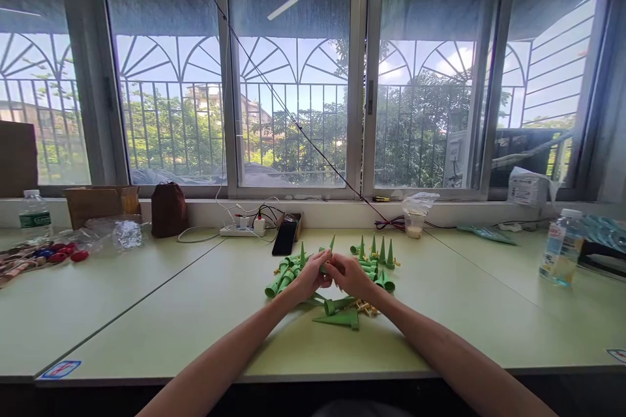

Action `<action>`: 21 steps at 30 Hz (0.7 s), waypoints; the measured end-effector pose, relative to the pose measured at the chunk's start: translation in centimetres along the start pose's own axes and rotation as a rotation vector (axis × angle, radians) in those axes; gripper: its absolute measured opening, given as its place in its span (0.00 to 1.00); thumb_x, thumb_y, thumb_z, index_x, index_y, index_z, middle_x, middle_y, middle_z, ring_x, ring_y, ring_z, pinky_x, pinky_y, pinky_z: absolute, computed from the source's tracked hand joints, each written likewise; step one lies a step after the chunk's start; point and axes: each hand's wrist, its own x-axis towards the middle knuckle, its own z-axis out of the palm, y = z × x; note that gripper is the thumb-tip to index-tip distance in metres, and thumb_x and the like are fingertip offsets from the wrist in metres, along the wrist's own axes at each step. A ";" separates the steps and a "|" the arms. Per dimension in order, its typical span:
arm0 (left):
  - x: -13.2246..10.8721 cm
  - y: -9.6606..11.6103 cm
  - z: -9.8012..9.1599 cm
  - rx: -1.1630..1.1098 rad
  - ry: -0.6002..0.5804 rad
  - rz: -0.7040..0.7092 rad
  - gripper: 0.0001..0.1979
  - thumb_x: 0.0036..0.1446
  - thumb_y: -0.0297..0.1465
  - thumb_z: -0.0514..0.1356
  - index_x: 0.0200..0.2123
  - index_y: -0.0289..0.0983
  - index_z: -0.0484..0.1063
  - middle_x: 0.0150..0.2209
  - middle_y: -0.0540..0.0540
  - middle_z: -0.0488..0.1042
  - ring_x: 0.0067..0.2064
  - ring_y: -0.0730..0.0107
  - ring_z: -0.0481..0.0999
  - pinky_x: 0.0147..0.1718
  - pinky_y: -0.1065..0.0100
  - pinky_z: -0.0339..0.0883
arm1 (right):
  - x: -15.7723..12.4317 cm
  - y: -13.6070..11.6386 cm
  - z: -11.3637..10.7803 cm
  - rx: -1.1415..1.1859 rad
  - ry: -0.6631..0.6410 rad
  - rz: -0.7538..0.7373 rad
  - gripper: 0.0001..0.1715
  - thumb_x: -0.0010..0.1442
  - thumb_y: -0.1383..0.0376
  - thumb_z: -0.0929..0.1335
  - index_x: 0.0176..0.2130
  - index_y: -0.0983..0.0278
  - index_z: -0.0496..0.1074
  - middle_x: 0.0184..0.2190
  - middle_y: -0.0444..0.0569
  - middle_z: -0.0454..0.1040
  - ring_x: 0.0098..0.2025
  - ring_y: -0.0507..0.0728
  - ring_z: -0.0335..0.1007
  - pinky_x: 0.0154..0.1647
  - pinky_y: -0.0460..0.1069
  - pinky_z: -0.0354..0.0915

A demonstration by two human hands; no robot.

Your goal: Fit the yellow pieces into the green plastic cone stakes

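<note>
My left hand (313, 272) is closed around a green plastic spike (333, 242), whose pointed tip sticks up above the fingers. At the lower end of that spike, the fingers of my right hand (348, 273) are pinched together; whatever small part they may hold is hidden. To the left of the hands lies a pile of green spikes (274, 285). Several more stand upright (390, 254) behind my right hand, with small yellow pieces at their sides. Below the hands lie a loose green spike (340, 318) and some small yellow plastic pieces (364, 307).
A black phone (284, 238) and a power strip (243, 229) are behind the pile. Farther left sit a brown pouch (169, 210) and an open cardboard box (102, 205). A plastic cup (415, 224) and a bottle (561, 251) stand to the right.
</note>
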 end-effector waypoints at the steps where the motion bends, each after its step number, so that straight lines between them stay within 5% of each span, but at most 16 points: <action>1: 0.0 0.0 0.0 -0.028 -0.002 -0.003 0.23 0.51 0.53 0.59 0.28 0.38 0.61 0.17 0.56 0.60 0.17 0.80 0.55 0.16 0.74 0.47 | 0.0 0.1 0.0 0.005 0.002 -0.002 0.18 0.65 0.56 0.62 0.27 0.62 0.63 0.17 0.41 0.68 0.19 0.50 0.60 0.22 0.44 0.56; 14: -0.2 0.4 -0.1 -0.033 0.007 0.009 0.20 0.51 0.48 0.61 0.30 0.39 0.59 0.19 0.58 0.60 0.16 0.82 0.56 0.14 0.76 0.50 | -0.1 0.6 0.1 0.007 -0.011 -0.036 0.16 0.66 0.59 0.61 0.29 0.63 0.64 0.17 0.40 0.68 0.19 0.48 0.62 0.24 0.43 0.57; 21: 0.8 -0.5 -1.0 0.305 0.204 0.195 0.21 0.52 0.50 0.59 0.30 0.39 0.60 0.19 0.59 0.59 0.15 0.80 0.59 0.13 0.76 0.51 | 0.0 0.7 -0.1 -0.065 -0.085 -0.028 0.14 0.65 0.63 0.62 0.28 0.63 0.67 0.17 0.40 0.68 0.18 0.48 0.61 0.25 0.43 0.57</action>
